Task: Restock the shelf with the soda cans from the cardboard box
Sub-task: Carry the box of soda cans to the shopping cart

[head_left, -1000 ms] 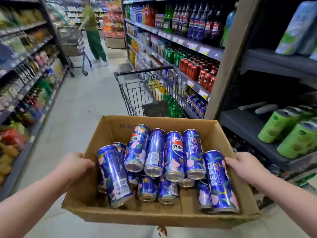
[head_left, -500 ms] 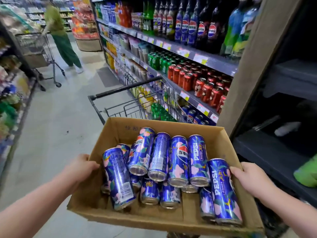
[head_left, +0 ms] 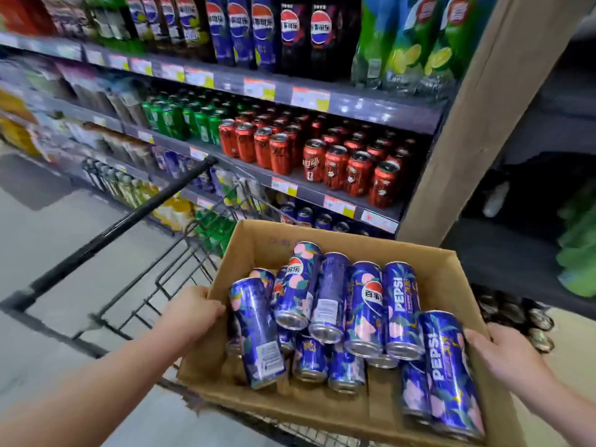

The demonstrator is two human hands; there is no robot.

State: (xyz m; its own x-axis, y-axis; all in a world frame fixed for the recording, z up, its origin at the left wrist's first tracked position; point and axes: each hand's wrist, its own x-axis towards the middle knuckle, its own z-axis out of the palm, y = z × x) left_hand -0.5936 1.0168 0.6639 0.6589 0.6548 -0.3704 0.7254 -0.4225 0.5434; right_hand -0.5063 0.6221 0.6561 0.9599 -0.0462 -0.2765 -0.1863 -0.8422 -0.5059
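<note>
An open cardboard box [head_left: 451, 279] sits in front of me, filled with several tall blue Pepsi cans [head_left: 364, 304] lying on their sides in a loose pile. My left hand [head_left: 190, 309] grips the box's left wall and my right hand [head_left: 506, 353] grips its right wall. The box hangs over the near end of a wire shopping cart [head_left: 154, 285]. Just beyond it is the drinks shelf [head_left: 322, 188], with red cans [head_left: 351, 166] on the middle level and blue cans [head_left: 306, 214] on the level below.
Pepsi bottles [head_left: 264, 30] and green bottles [head_left: 419, 43] fill the top level; green cans [head_left: 180, 119] stand left of the red ones. A tan upright post [head_left: 467, 124] divides this bay from a darker one at right holding green packs [head_left: 577, 250]. Grey aisle floor lies left.
The view has swung right and closer to the shelf; the aisle and the distant person have left the view. The box, still in both hands, now sits over the cart's near end.
</note>
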